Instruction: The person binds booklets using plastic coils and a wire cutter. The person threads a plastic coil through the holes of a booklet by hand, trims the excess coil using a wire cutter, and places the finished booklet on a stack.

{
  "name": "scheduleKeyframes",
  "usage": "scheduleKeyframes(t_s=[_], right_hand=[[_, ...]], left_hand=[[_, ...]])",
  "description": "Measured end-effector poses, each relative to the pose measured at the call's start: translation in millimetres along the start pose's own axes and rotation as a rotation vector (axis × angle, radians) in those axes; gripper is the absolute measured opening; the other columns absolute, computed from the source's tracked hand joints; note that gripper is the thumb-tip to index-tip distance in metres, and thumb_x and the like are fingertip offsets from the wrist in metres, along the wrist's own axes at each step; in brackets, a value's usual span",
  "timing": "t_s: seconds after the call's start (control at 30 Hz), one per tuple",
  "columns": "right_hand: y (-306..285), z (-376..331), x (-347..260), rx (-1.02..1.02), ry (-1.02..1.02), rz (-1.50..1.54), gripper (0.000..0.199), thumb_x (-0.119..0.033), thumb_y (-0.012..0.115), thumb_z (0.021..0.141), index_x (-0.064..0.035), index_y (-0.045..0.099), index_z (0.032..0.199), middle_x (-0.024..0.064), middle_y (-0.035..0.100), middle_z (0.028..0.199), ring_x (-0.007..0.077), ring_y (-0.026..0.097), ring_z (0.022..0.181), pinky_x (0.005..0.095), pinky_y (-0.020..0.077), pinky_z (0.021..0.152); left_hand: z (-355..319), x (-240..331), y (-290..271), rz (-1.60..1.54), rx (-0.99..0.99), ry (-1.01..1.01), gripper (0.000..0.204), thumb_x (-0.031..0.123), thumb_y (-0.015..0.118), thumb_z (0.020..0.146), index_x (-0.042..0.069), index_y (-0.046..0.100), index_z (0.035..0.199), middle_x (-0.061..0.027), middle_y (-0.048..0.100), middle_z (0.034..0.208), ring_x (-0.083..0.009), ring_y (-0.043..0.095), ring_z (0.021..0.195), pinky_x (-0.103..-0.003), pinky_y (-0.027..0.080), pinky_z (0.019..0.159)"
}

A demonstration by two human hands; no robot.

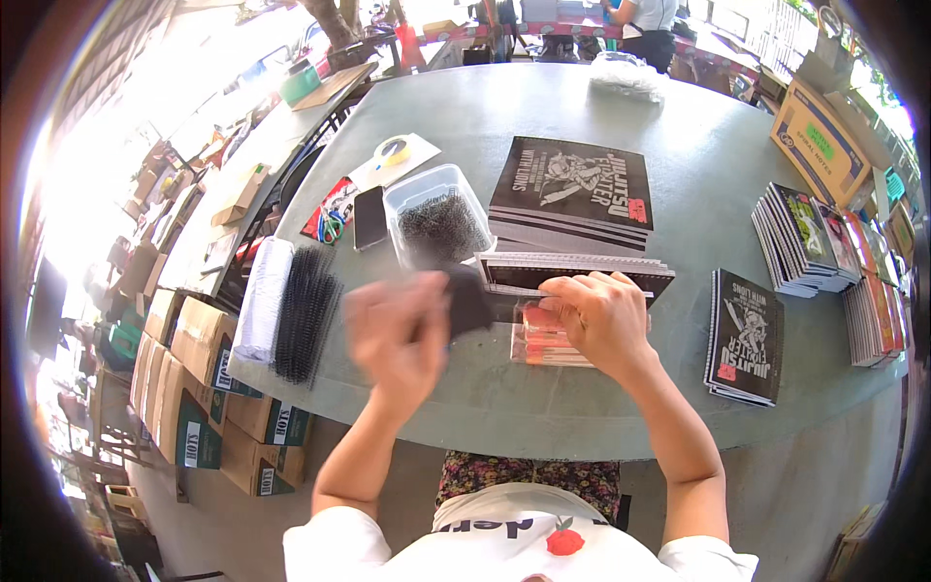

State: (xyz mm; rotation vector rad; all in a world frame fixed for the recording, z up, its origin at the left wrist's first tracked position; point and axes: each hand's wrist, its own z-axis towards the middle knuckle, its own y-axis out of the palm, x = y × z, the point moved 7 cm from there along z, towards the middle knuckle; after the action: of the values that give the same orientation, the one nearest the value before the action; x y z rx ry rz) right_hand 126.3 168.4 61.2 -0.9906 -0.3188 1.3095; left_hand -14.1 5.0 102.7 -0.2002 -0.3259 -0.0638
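Note:
My left hand is blurred by motion over the green table's near edge, and a dark blurred piece sticks out of it to the right. Whether the fingers grip that piece is hard to see. My right hand presses down on a small stack of notebooks with a reddish cover. Just behind it lies a stack of black-covered notebooks with a spiral edge showing. A clear plastic tub of black binding coils stands behind my left hand.
A row of black binding combs and a white roll lie at the table's left edge. A phone, scissors and a tape roll sit behind. Notebook stacks fill the right side. Cardboard boxes stand left below.

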Motion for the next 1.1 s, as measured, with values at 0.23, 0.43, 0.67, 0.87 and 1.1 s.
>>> scheduleKeyframes(t_s=[0.23, 0.43, 0.67, 0.87, 1.1], right_hand=[[-6.4, -2.1, -2.1, 0.002, 0.021, -0.016, 0.013, -0.012, 0.061, 0.077, -0.0119, 0.064, 0.089, 0.0042, 0.065, 0.072, 0.0222, 0.062, 0.071, 0.0352, 0.0429, 0.065], [13.3, 8.8, -43.6, 0.029, -0.092, 0.078, 0.035, -0.007, 0.064, 0.077, -0.005, 0.057, 0.111, 0.0109, 0.06, 0.106, 0.0278, 0.058, 0.096, 0.0383, 0.0453, 0.085], [35.4, 25.8, -27.9, 0.089, -0.179, 0.042, 0.036, -0.012, 0.068, 0.075, -0.0091, 0.058, 0.109, 0.005, 0.059, 0.091, 0.0238, 0.058, 0.087, 0.0358, 0.0443, 0.077], [34.0, 37.1, -23.2, 0.055, -0.137, 0.082, 0.032, -0.015, 0.067, 0.077, -0.007, 0.059, 0.107, 0.0075, 0.061, 0.092, 0.0253, 0.06, 0.09, 0.0368, 0.0435, 0.082], [29.1, 34.3, -25.7, -0.017, -0.027, 0.128, 0.028, -0.014, 0.068, 0.076, -0.0063, 0.062, 0.103, 0.0104, 0.063, 0.095, 0.0292, 0.06, 0.092, 0.038, 0.0444, 0.084]], left_hand=[[-4.4, -18.9, 16.2, -0.066, -0.228, -0.053, 0.032, 0.009, 0.073, 0.074, 0.001, 0.058, 0.102, -0.0143, 0.056, 0.095, -0.0275, 0.058, 0.079, -0.033, 0.048, 0.071], [-83.5, 10.9, 53.7, -0.133, -0.638, 0.156, 0.033, 0.013, 0.077, 0.07, 0.003, 0.055, 0.093, -0.0145, 0.053, 0.093, -0.0305, 0.054, 0.077, -0.036, 0.046, 0.069], [-17.9, -49.7, 61.2, -0.137, -0.605, 0.034, 0.028, 0.007, 0.072, 0.074, 0.004, 0.054, 0.096, -0.0134, 0.055, 0.094, -0.0293, 0.055, 0.079, -0.037, 0.046, 0.069], [-16.3, -61.5, 72.9, -0.083, -0.849, -0.169, 0.025, 0.002, 0.07, 0.077, 0.003, 0.055, 0.097, -0.0099, 0.057, 0.08, -0.0212, 0.058, 0.064, -0.032, 0.048, 0.06], [-7.0, -68.8, 62.4, -0.253, -0.684, -0.242, 0.023, 0.012, 0.072, 0.079, 0.004, 0.058, 0.095, -0.0047, 0.056, 0.077, -0.0145, 0.053, 0.06, -0.028, 0.045, 0.056]])
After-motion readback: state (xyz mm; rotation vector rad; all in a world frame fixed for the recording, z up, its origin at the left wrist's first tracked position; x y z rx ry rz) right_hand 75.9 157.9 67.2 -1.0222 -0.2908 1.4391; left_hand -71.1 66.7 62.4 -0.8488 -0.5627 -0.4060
